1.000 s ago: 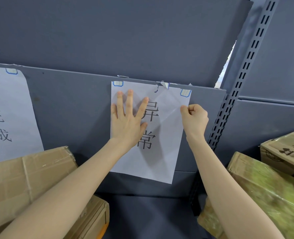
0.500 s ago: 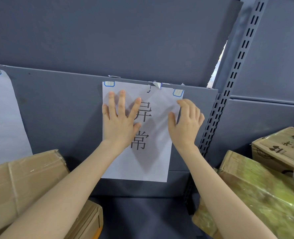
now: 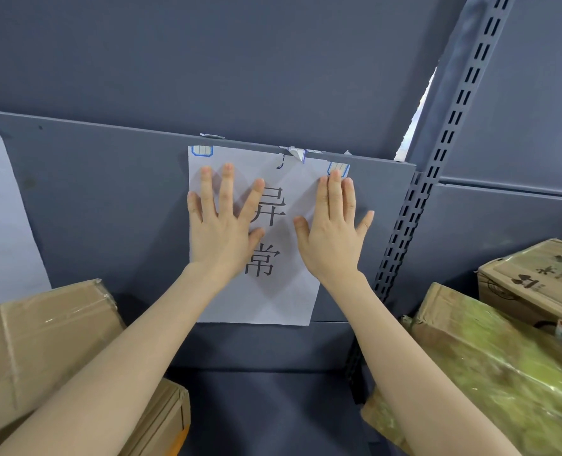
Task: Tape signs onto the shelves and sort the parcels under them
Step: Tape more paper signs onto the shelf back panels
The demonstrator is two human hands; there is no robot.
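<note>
sign (image 3: 283,301) taping step: left hand (image 3: 220,232) and right hand (image 3: 332,238) pressed flat, fingers straight, holding nothing; next likely needs parcels (image 3: 42,343) sorted beneath.

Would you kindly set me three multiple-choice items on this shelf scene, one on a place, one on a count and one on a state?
1. Where is the white sign?
A. On the grey shelf panel
B. Lying on a parcel
C. On the floor

2. How many large black characters does the sign bear?
A. One
B. Two
C. Five

3. How do the left hand and the right hand lie?
A. Both grip a parcel
B. One holds a tape roll
C. Both flat on the sign, fingers straight

Key: 1 A, the sheet hangs against the panel; 2 B, two characters stand one above the other between the hands; 3 C, both palms lie on the paper and hold nothing.
</note>
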